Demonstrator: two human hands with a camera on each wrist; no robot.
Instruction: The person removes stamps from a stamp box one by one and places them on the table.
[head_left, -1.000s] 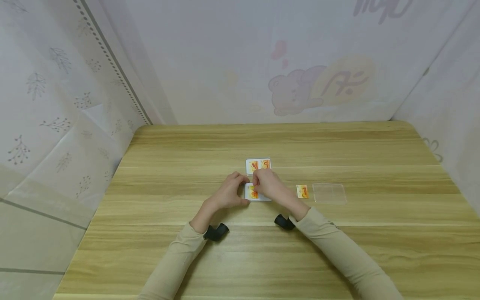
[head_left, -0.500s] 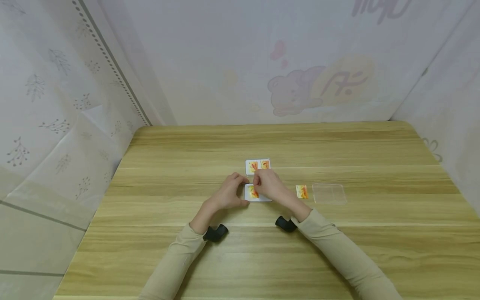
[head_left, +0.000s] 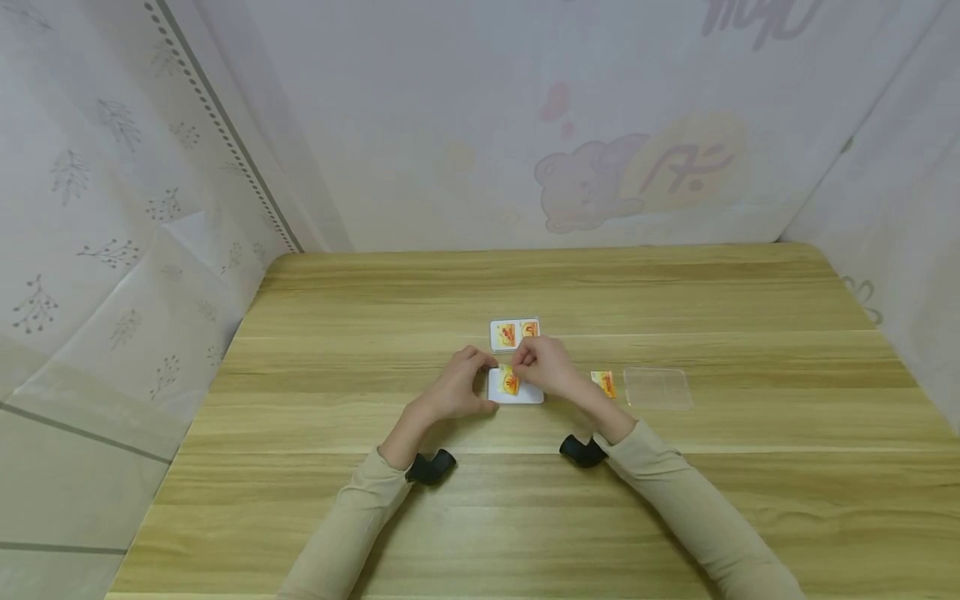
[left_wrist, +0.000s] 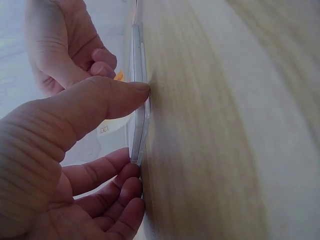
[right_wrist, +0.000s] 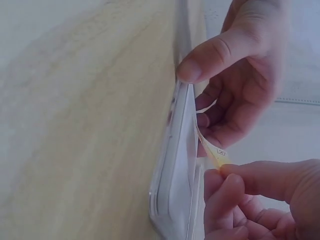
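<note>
My left hand (head_left: 452, 387) holds a flat white box (head_left: 529, 394) with rounded corners by its left end. The thumb (left_wrist: 125, 95) is on the near edge and the fingers on the far edge. My right hand (head_left: 547, 367) pinches a small yellow-orange printed card (head_left: 509, 382) between thumb and forefinger. In the right wrist view the card (right_wrist: 212, 150) slants up and bends slightly, its other end close to the white top of the box (right_wrist: 181, 165). Whether that end touches cannot be seen.
Just behind stands a similar white box (head_left: 496, 335) with two printed pictures on it. To the right lie another yellow-orange card (head_left: 603, 384) and a clear plastic lid (head_left: 658, 389) on the wooden table (head_left: 480, 517). Patterned curtains enclose the table's back and sides.
The card lay flat on the white box; my right hand has lifted its near part and moved slightly right, tilting it. My left hand has stayed in place.
</note>
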